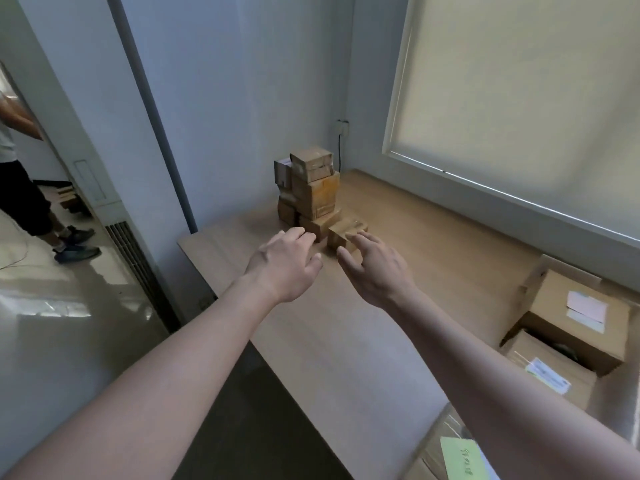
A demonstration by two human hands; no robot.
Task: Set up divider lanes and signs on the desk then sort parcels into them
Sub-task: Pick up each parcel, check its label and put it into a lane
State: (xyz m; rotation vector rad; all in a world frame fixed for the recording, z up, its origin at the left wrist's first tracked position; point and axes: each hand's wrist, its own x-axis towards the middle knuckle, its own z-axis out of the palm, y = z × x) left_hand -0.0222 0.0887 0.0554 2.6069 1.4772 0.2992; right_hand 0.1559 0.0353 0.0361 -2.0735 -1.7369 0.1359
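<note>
Parcel [346, 233] long axis toward window, flat.

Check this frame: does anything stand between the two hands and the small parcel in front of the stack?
Nothing visible does. The small parcel sits on the desk just beyond the right hand and left hand, both open and empty. The parcel stack stands behind it, not in the way.

Looks like an office or small mailroom. Long wood-grain desk [433, 258] against a plain pale wall, taped cardboard parcels [311, 188] stacked at its far end, bigger labelled cartons [575, 323] on the right. Cream roller blind [519, 91] covers the window, wall socket [342, 128] with a cable in the corner. Glossy tiled floor [52, 306] through the doorway, another person [20, 202] standing there.
</note>
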